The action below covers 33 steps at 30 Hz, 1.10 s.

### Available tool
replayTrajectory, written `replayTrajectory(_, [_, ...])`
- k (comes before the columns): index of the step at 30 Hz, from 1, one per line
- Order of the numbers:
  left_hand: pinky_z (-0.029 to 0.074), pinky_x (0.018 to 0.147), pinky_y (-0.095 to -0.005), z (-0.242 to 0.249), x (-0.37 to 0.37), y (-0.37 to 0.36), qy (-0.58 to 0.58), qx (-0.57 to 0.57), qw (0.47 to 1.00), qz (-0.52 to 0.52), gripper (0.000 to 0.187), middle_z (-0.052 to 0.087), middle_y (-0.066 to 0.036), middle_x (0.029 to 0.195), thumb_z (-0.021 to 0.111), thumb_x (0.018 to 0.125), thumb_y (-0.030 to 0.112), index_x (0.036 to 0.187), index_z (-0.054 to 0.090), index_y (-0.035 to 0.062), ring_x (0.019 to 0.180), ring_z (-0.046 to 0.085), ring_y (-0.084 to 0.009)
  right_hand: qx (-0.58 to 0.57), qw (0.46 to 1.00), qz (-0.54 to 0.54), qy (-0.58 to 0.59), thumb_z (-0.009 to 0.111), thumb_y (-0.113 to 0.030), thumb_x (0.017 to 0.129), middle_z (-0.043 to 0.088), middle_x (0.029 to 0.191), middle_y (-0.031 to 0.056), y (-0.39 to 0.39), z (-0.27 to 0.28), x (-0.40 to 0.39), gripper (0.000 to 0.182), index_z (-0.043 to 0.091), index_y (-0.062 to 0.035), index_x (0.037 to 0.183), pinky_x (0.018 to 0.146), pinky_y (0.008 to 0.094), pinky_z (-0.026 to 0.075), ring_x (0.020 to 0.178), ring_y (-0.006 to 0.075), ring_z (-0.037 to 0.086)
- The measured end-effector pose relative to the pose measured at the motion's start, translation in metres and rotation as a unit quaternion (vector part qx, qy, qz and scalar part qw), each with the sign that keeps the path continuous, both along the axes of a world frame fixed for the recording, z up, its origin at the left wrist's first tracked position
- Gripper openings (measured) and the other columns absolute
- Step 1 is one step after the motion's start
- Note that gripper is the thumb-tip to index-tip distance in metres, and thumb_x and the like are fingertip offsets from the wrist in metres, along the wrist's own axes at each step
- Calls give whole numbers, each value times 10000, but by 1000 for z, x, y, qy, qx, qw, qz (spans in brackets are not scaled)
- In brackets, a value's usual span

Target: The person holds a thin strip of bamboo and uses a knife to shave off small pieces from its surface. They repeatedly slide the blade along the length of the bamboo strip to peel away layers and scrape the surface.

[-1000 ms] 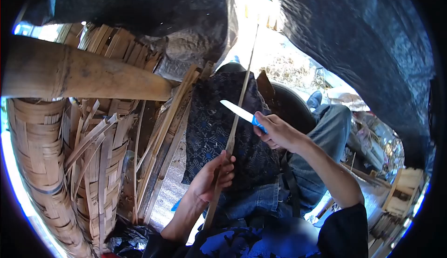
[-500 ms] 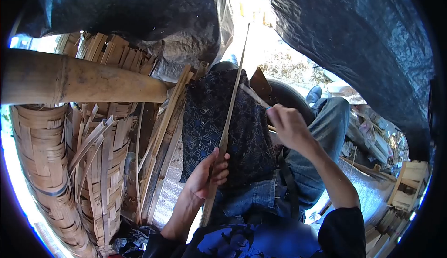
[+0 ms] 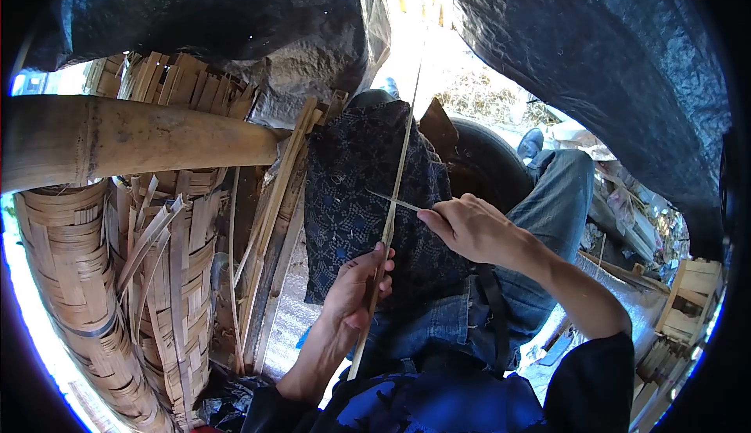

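Observation:
A long thin bamboo strip [image 3: 403,159] slants upright over the dark patterned cloth [image 3: 344,175] spread on my lap. My left hand [image 3: 361,286] is closed around the strip's lower part, thumb on top. In my right hand [image 3: 473,228] is a knife, its handle hidden by the fingers. The narrow knife blade [image 3: 391,200] points left and crosses the strip a little above my left hand. From this view I cannot tell how deep the blade sits against the strip.
A thick bamboo pole [image 3: 141,140] juts in from the left above woven bamboo baskets [image 3: 70,261]. Split bamboo pieces [image 3: 274,229] lean beside my lap. Dark plastic sheeting [image 3: 594,65] hangs overhead. A black tire [image 3: 489,163] lies by my leg, and a wooden crate [image 3: 692,296] stands far right.
My right hand has moved down and left, bringing the blade across the strip. My left hand has shifted slightly right and up, and the strip now stands a little farther right.

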<state>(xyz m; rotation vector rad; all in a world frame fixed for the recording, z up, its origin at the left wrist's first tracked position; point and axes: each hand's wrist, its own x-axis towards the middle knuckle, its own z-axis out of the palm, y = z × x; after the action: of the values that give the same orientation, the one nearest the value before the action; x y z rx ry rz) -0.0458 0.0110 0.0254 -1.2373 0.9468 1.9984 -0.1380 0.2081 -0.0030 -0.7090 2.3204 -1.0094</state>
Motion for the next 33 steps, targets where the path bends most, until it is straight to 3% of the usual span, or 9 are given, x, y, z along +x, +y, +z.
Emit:
replayTrajectory(4, [416,544,-212,7,-8,12,-16,-95,995,-36,227,630,-20,791,574,892,261,936,615,42,605,543,-80,48,999,22,7,391,-341,968,485,430,134,4,1,2,509,532,-13,605,363,363,404,349,238,514])
replayTrajectory(7, [416,548,-210,-1,-4,12,-10,-89,996,-26,213,652,-46,817,588,883,247,929,621,42,632,570,-85,70,997,32,19,378,-348,971,497,439,133,4,-1,4,521,534,-14,603,370,367,415,355,240,521])
replayTrajectory(14, [427,539,-204,0,-5,15,-20,-94,995,-19,205,622,-26,769,580,885,232,931,611,34,597,537,-74,93,995,23,-40,375,-358,970,512,450,135,-3,-1,-7,520,532,-11,615,369,370,424,364,252,533])
replayTrajectory(21, [424,541,-200,7,-5,17,-27,-95,995,-18,214,616,-9,756,586,882,239,929,623,34,571,528,-65,63,998,5,1,400,-334,964,536,471,149,-5,-20,-6,499,531,-3,614,374,374,435,383,273,555])
replayTrajectory(23, [425,546,-197,8,-3,18,-35,-99,994,-30,214,613,-5,751,585,883,239,928,624,33,567,527,-63,118,991,-53,-27,410,-318,961,537,472,153,-7,-26,-22,484,529,-3,612,374,379,435,398,289,565])
replayTrajectory(27, [433,532,-188,6,-1,17,-37,-92,995,-29,215,602,-6,742,583,886,239,920,623,30,552,523,-66,81,995,-52,28,413,-305,960,552,490,162,-5,-48,-41,471,563,16,650,455,397,492,457,282,604])
replayTrajectory(31, [444,516,-190,5,0,14,-37,-86,995,-31,215,591,-9,739,582,888,233,935,613,25,548,525,-73,125,985,-69,95,344,-315,976,587,555,183,-2,-89,-80,518,588,34,682,522,407,513,507,317,616])
replayTrajectory(33, [423,499,-192,5,0,13,-33,-79,996,-26,227,584,-5,735,577,890,245,951,599,27,534,507,-75,126,982,-138,8,307,-372,974,600,605,216,4,-99,-113,565,607,52,752,581,438,516,567,362,621])
